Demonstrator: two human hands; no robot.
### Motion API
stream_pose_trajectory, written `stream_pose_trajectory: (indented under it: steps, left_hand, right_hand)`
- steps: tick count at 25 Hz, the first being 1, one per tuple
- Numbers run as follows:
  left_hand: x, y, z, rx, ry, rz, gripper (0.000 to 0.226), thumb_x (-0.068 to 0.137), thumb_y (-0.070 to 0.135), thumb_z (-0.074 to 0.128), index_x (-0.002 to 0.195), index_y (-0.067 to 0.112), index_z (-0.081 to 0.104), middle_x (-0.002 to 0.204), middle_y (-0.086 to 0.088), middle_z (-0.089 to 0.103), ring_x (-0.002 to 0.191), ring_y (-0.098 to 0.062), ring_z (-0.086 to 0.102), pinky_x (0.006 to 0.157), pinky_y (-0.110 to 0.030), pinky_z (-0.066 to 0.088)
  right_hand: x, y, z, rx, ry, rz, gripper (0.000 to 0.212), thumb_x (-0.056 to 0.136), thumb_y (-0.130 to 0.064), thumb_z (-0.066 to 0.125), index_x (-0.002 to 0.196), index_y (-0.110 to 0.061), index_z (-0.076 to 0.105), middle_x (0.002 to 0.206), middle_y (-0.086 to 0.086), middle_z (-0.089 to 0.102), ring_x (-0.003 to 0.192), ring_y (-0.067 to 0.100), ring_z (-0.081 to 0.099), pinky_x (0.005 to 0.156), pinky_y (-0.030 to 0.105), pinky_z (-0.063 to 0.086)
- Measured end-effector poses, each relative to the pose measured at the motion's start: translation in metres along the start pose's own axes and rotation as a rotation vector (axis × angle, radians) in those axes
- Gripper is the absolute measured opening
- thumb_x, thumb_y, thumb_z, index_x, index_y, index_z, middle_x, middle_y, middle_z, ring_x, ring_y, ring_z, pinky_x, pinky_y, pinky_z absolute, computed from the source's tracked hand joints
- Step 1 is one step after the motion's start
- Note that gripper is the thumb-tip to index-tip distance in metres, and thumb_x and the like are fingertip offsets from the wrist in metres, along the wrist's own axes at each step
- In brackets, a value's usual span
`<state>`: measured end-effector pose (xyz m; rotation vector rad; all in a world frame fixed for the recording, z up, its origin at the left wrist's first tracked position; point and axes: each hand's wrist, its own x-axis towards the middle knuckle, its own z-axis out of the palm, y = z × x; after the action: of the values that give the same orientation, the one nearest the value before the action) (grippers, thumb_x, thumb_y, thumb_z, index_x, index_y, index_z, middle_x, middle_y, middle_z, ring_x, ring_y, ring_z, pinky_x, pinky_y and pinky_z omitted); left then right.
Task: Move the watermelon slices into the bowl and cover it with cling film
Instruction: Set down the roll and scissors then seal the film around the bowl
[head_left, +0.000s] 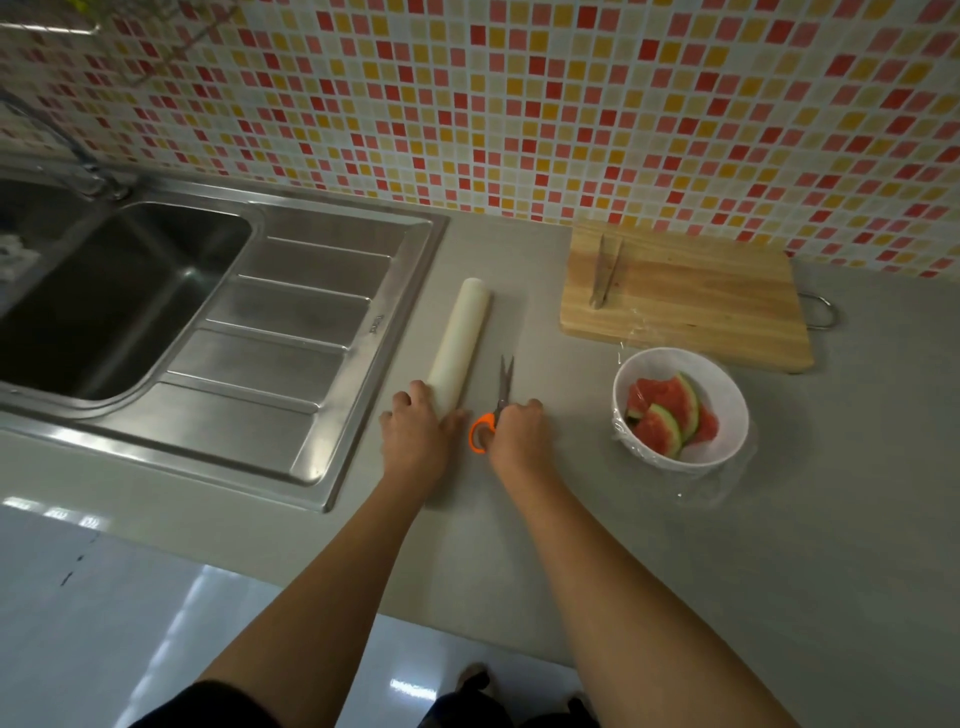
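A white bowl (727, 395) stands on the grey counter at the right, holding watermelon slices (667, 413). Clear cling film (698, 491) lies over and around the bowl, with loose film spread on the counter in front of it. The white cling film roll (462, 338) lies on the counter beside the sink's drainboard; my left hand (418, 434) grips its near end. Orange-handled scissors (496, 410) lie on the counter just right of the roll, blades pointing away, and my right hand (517, 431) holds their handle.
A wooden cutting board (701, 306) with metal tongs (605, 270) on it sits behind the bowl against the tiled wall. A steel sink (130, 291) with drainboard and tap fills the left. The counter's front edge runs near my forearms.
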<state>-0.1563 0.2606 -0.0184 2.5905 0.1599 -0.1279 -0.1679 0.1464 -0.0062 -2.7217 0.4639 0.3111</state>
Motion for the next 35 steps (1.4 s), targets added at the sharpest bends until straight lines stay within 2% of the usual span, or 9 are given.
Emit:
stream_pose_trajectory:
  steps: [6, 11, 14, 19, 23, 25, 28, 32, 35]
  left_hand:
    - [0.001, 0.000, -0.002, 0.041, -0.019, 0.010, 0.058, 0.089, 0.046, 0.054, 0.119, -0.001, 0.042, 0.118, -0.023, 0.049, 0.109, -0.041, 0.046, 0.087, -0.041, 0.034]
    - [-0.004, 0.009, -0.010, 0.083, -0.009, -0.039, 0.056, 0.095, 0.047, 0.039, 0.123, -0.002, 0.043, 0.124, -0.022, 0.047, 0.116, -0.039, 0.044, 0.090, -0.045, 0.037]
    - [-0.003, 0.025, -0.015, 0.261, 0.047, 0.115, 0.046, 0.100, 0.036, 0.030, 0.122, 0.000, 0.047, 0.122, -0.022, 0.050, 0.114, -0.037, 0.044, 0.091, -0.044, 0.033]
    - [-0.001, 0.083, -0.008, 0.170, 0.133, 0.347, 0.037, 0.100, 0.026, 0.031, 0.115, -0.001, 0.053, 0.117, -0.022, 0.053, 0.110, -0.036, 0.044, 0.092, -0.038, 0.025]
    - [-0.003, 0.132, 0.010, 0.001, 0.143, 0.430, 0.036, 0.100, 0.020, 0.035, 0.112, -0.007, 0.056, 0.112, -0.028, 0.057, 0.108, -0.040, 0.046, 0.092, -0.041, 0.026]
    - [-0.003, 0.150, 0.020, -0.046, 0.109, 0.426, 0.037, 0.101, 0.018, 0.033, 0.111, -0.009, 0.056, 0.111, -0.027, 0.059, 0.107, -0.039, 0.046, 0.091, -0.044, 0.027]
    - [0.002, 0.171, 0.039, -0.234, -0.088, 0.305, 0.034, 0.099, 0.012, 0.032, 0.116, -0.009, 0.053, 0.108, -0.030, 0.058, 0.101, -0.041, 0.050, 0.082, -0.045, 0.035]
    - [0.009, 0.181, 0.058, -0.505, -0.320, 0.035, 0.059, 0.097, 0.050, 0.032, 0.103, 0.001, 0.063, 0.104, -0.018, 0.065, 0.097, -0.034, 0.060, 0.092, -0.044, 0.047]
    - [0.013, 0.184, 0.063, -0.607, -0.463, -0.011, 0.057, 0.093, 0.057, 0.034, 0.102, 0.010, 0.064, 0.104, -0.010, 0.066, 0.096, -0.026, 0.062, 0.085, -0.038, 0.051]
  right_hand:
    - [0.001, 0.002, -0.002, 0.059, -0.019, -0.003, 0.032, 0.091, -0.026, 0.052, 0.111, -0.003, 0.062, 0.114, 0.018, 0.059, 0.108, 0.029, 0.053, 0.087, 0.034, 0.042]
    - [-0.004, 0.006, -0.023, 0.120, 0.102, -0.006, 0.032, 0.091, -0.027, 0.051, 0.108, -0.001, 0.059, 0.114, 0.019, 0.056, 0.107, 0.033, 0.054, 0.087, 0.036, 0.041]
    - [-0.009, 0.020, -0.052, 0.151, 0.258, -0.093, 0.032, 0.092, -0.026, 0.047, 0.106, -0.001, 0.059, 0.109, 0.021, 0.056, 0.103, 0.036, 0.054, 0.084, 0.038, 0.041]
    - [-0.010, 0.089, -0.099, 0.205, 0.498, -0.052, 0.030, 0.093, -0.020, 0.042, 0.110, -0.005, 0.061, 0.110, 0.019, 0.060, 0.101, 0.034, 0.056, 0.084, 0.039, 0.043]
    - [0.000, 0.157, -0.128, 0.175, 0.552, 0.053, 0.027, 0.091, -0.014, 0.042, 0.108, -0.004, 0.062, 0.108, 0.020, 0.059, 0.096, 0.035, 0.056, 0.079, 0.035, 0.042]
    - [0.007, 0.184, -0.133, 0.146, 0.510, 0.102, 0.028, 0.092, -0.014, 0.042, 0.109, -0.003, 0.061, 0.109, 0.022, 0.058, 0.097, 0.038, 0.056, 0.081, 0.037, 0.043]
    - [0.022, 0.219, -0.133, 0.139, 0.388, 0.150, 0.032, 0.094, -0.019, 0.039, 0.107, 0.000, 0.061, 0.109, 0.027, 0.059, 0.100, 0.040, 0.055, 0.081, 0.038, 0.043]
    - [0.042, 0.236, -0.126, 0.286, 0.024, 0.304, 0.069, 0.097, -0.049, 0.015, 0.106, 0.002, 0.061, 0.114, 0.028, 0.059, 0.113, 0.037, 0.054, 0.090, 0.036, 0.040]
    - [0.054, 0.234, -0.124, 0.676, -0.249, 0.409, 0.082, 0.084, -0.071, 0.007, 0.087, -0.012, 0.063, 0.098, 0.019, 0.061, 0.107, 0.032, 0.057, 0.091, 0.034, 0.042]
